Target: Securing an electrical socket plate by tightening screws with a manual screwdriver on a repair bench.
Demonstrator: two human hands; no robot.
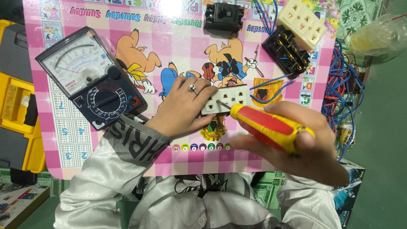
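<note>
My left hand (183, 108), with a ring on one finger, presses down on the left end of a cream multi-hole socket block (231, 96) lying on the pink cartoon mat (178, 38). My right hand (296, 144) grips a screwdriver with a red and yellow handle (265, 124). Its metal tip touches the socket block's top face near the left-centre. Blue wires (271, 87) run out from the block's right side.
An analogue multimeter (91, 76) lies at the mat's left. A black breaker (223, 17), an opened black socket base (286, 51) and a cream socket cover (300, 21) sit at the top. Tangled blue and red wires (339, 85) hang at right. A yellow toolbox (17, 101) stands at left.
</note>
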